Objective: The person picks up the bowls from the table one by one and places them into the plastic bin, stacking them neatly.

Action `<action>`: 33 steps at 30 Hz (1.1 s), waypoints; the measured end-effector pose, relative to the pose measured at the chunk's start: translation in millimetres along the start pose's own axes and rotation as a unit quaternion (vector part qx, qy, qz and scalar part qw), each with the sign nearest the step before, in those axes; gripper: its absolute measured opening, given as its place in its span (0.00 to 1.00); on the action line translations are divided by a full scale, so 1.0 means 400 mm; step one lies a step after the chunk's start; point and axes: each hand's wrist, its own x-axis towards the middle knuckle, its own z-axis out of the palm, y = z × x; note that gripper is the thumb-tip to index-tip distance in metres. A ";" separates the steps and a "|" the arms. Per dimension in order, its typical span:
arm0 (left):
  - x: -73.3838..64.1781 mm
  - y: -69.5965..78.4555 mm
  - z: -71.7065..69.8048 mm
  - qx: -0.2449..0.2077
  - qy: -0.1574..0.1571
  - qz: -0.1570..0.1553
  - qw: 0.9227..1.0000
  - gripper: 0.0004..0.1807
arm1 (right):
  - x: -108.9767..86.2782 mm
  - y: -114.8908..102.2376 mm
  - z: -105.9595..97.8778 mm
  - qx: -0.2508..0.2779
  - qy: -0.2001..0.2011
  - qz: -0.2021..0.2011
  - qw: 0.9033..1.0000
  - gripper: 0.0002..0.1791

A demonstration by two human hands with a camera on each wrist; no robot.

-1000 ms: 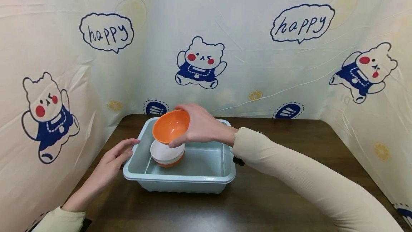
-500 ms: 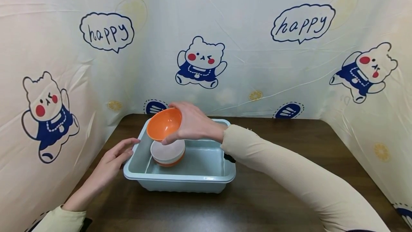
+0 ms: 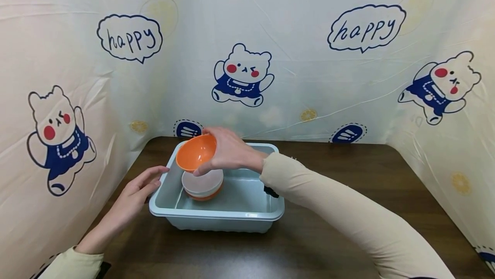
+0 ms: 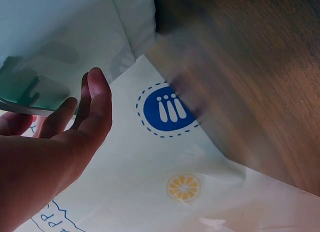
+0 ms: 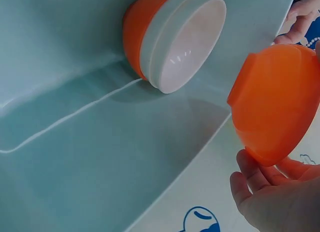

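Observation:
My right hand [image 3: 231, 149] grips an orange bowl [image 3: 196, 153] by its side, fingers at the far edge and thumb at the near edge. The bowl is tilted, its inside facing the head camera. Just below it, a nested stack of white bowl [image 3: 203, 182] over orange bowl [image 3: 203, 197] stands in the left part of a pale blue-green basin [image 3: 216, 213]. In the right wrist view, the held bowl [image 5: 280, 104] shows its base, apart from the white bowl [image 5: 192, 47]. My left hand [image 3: 137, 191] rests against the basin's left rim with loosely extended fingers [image 4: 97, 109].
The basin stands on a dark brown wooden table [image 3: 332, 184]. Pale cloth with printed bears [image 3: 242, 79] and lettering hangs behind and on both sides. Right of the stack, the basin's bare floor [image 3: 245, 191] shows.
My right hand has carried the orange bowl slightly to the left over the stack, then lowered it a little. The left hand has stayed at the basin's rim.

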 end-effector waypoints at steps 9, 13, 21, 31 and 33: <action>0.004 0.000 -0.005 -0.002 -0.005 0.005 1.000 0.24 | 0.012 0.018 0.021 0.010 -0.006 0.000 1.000 0.55; 0.003 0.001 -0.005 0.001 -0.001 0.007 1.000 0.24 | 0.014 0.023 0.031 0.016 -0.013 0.007 1.000 0.56; 0.000 0.003 -0.002 0.000 0.001 0.009 1.000 0.23 | 0.014 0.034 0.049 0.011 -0.029 0.019 0.999 0.57; 0.000 0.002 -0.002 0.000 0.001 0.004 1.000 0.24 | 0.012 0.039 0.075 0.010 -0.037 0.024 0.999 0.54; -0.001 0.002 -0.001 0.000 0.001 0.006 1.000 0.24 | 0.010 0.044 0.083 0.014 -0.039 0.022 0.999 0.53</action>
